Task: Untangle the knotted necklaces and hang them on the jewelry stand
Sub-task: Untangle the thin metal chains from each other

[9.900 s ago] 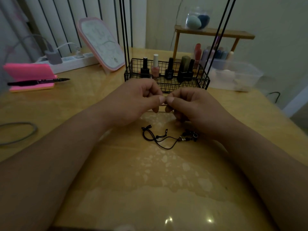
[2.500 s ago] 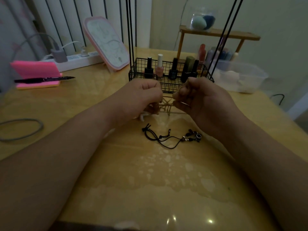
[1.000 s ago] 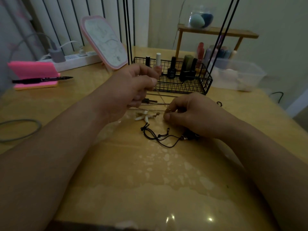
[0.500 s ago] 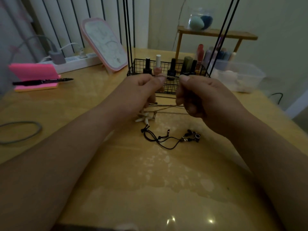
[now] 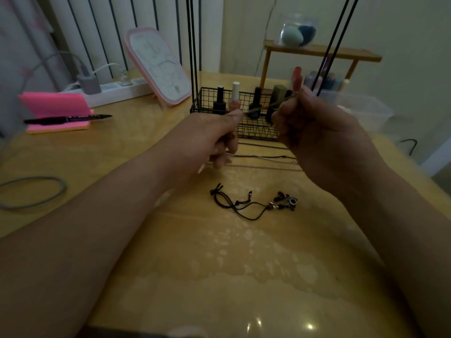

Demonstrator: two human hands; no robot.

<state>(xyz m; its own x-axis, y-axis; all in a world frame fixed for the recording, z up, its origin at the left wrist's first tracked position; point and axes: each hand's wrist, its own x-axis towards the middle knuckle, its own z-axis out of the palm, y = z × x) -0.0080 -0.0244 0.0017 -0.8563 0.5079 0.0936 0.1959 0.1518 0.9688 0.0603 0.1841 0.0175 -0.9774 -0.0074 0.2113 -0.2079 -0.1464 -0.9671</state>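
The person's left hand (image 5: 210, 137) and right hand (image 5: 317, 135) are each pinching the thin chain necklace (image 5: 262, 107) between thumb and forefinger. The other fingers are curled in. They are holding it above the table (image 5: 219, 264), just in front of the wire jewelry stand (image 5: 192, 57). The pinched span is running left to right and rising a little toward the right hand. Slack strands are lying across the table beneath, also left to right. To my eye this is calling for light, even tension, easing the loops apart rather than tugging a knot tighter. The black cord necklace (image 5: 244, 206) is lying nearer, untouched.
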